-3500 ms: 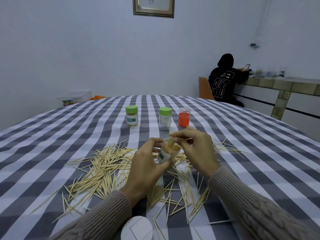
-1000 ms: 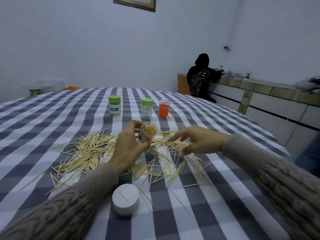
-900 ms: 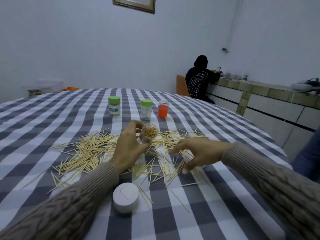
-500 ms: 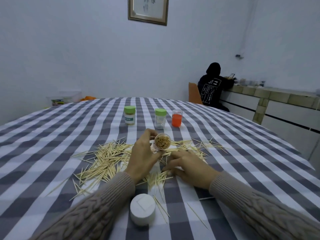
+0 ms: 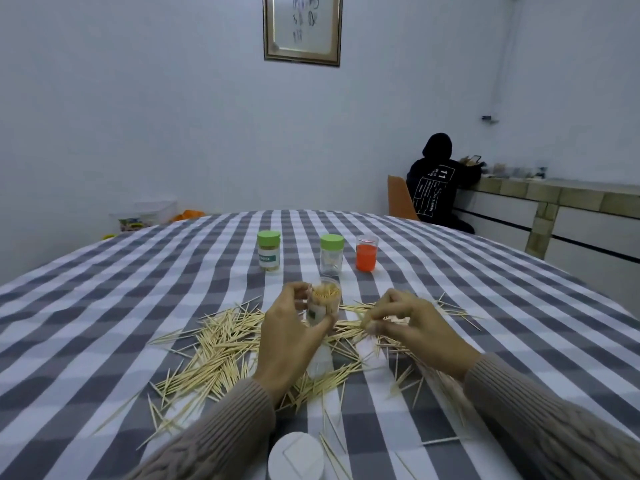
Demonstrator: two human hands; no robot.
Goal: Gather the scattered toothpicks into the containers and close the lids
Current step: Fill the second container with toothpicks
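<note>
— Where have the toothpicks got to?

— Most of them lie loose on the counter [image 5: 104, 306], the one with the grey-and-white check cloth. The thickest heap of toothpicks [image 5: 221, 344] is left of the person's hands, and a thinner scatter runs to the right and toward the near edge.

— And the hands?

— The left hand [image 5: 291, 337] is lifted off the cloth, fingers and thumb curled round an open jar [image 5: 323, 301]. It is packed with toothpicks standing on end, mouth tipped a little toward the person. The right hand [image 5: 412, 327] is just beside it, to the right, with the fingertips drawn together over the scatter. It seems to pinch a few sticks, but the fingers are blurred, so I would not swear to how many.

— Any lids about?

— A white lid [image 5: 296, 457] lies flat at the near edge, between the two sleeves. Farther off stand three more containers in a row: a labelled jar [image 5: 269, 251] with a green cap on the left, a clear jar [image 5: 331, 254] with a green cap in the middle, and an orange cup [image 5: 366, 253] on the right.

— Anyone else in the room?

— A seated person [image 5: 436, 188] in a dark hooded top, far right, back turned, at a ledge along the wall. A framed picture [image 5: 302, 29] hangs above.
</note>
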